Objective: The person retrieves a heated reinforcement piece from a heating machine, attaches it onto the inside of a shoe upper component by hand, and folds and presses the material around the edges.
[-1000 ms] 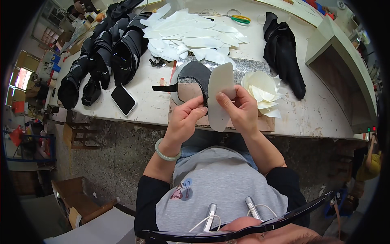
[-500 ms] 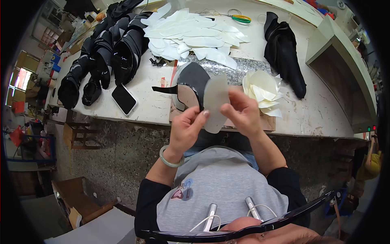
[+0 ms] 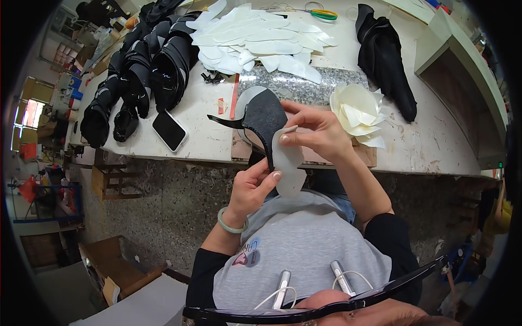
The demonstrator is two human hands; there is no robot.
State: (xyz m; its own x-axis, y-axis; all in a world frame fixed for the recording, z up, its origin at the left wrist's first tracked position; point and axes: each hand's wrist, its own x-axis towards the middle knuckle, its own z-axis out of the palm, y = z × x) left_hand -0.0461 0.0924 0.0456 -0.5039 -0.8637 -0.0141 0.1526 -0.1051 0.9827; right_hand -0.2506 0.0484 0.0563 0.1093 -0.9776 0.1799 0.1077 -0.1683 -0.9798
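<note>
A black shoe upper point(image 3: 263, 111) with a thin strap sticking out to its left is held up over the near edge of the bench. My left hand point(image 3: 250, 187) pinches its lower end between thumb and fingers, together with a curved, translucent white stiffener piece point(image 3: 289, 175) lying along its right side. At the upper part, my right hand point(image 3: 321, 130) is closed, its thumb pressing the stiffener's folded-over top edge against the upper. The right fingertips behind the upper are partly hidden.
Loose white stiffener pieces point(image 3: 255, 43) spread across the back, and a smaller fanned pile point(image 3: 356, 114) lies right of a speckled stone slab point(image 3: 331, 81). Stacked black uppers point(image 3: 169, 70) and a phone point(image 3: 169, 130) lie left. A black bundle point(image 3: 383, 60) and a grey housing point(image 3: 457, 60) stand right.
My right hand has moved in from the stiffener's right edge to its top, pressing it to the upper. The stiffener has come down alongside the upper, its top edge now bent.
</note>
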